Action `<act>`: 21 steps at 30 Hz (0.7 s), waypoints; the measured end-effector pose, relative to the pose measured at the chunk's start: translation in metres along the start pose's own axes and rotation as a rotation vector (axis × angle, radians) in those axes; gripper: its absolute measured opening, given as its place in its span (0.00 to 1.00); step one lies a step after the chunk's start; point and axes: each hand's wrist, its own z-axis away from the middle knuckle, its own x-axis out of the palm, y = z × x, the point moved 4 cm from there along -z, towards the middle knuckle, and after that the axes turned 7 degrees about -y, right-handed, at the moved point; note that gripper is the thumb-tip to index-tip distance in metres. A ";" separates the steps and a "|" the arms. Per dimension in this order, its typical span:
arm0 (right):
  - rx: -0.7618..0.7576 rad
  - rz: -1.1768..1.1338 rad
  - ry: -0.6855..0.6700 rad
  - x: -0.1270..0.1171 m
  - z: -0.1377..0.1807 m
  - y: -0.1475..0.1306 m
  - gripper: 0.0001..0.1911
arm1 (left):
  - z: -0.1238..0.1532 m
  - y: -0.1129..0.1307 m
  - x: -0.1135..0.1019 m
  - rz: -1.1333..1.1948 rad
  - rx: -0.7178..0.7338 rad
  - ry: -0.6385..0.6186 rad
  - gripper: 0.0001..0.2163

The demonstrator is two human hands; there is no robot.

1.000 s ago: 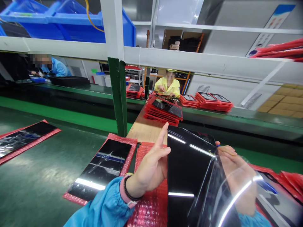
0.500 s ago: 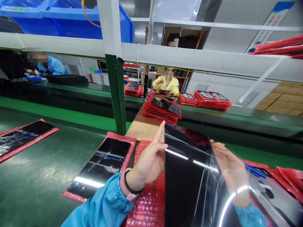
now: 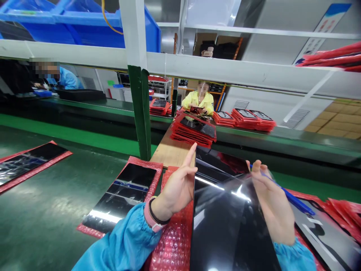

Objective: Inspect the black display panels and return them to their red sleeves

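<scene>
I hold a glossy black glass panel (image 3: 220,222) upright in front of me. My left hand (image 3: 177,188) grips its left edge, index finger stretched up along the edge and the other fingers curled on it. My right hand (image 3: 270,203) is at the panel's right side, fingers closed on a clear protective film (image 3: 239,195) that lies over the panel's face. Red bubble wrap (image 3: 175,241) lies under the panel.
Another black panel on red bubble wrap (image 3: 121,195) lies to the left, one more (image 3: 28,162) at the far left on the green belt (image 3: 56,210). Stacks of red-wrapped panels (image 3: 194,131) sit ahead. A green post (image 3: 141,113) stands in front. Two other people work at the far bench.
My right hand has moved inward and up, bringing the clear film from its bulge at the right over onto the panel's face. The left hand has barely moved.
</scene>
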 end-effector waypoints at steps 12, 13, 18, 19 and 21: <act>0.222 0.037 -0.096 0.008 0.012 0.031 0.29 | 0.015 0.006 -0.020 -0.036 -0.108 0.013 0.27; 0.231 0.044 -0.109 0.007 0.010 0.039 0.28 | 0.021 0.005 -0.029 -0.053 -0.167 0.035 0.29; 0.214 0.101 -0.155 0.001 0.000 0.086 0.25 | 0.058 0.013 -0.090 -0.268 -0.174 0.318 0.25; 0.206 0.116 -0.161 0.001 0.000 0.095 0.24 | 0.065 0.013 -0.100 -0.300 -0.178 0.356 0.21; 0.175 0.148 -0.170 0.001 0.001 0.111 0.22 | 0.075 0.009 -0.113 -0.333 -0.240 0.383 0.15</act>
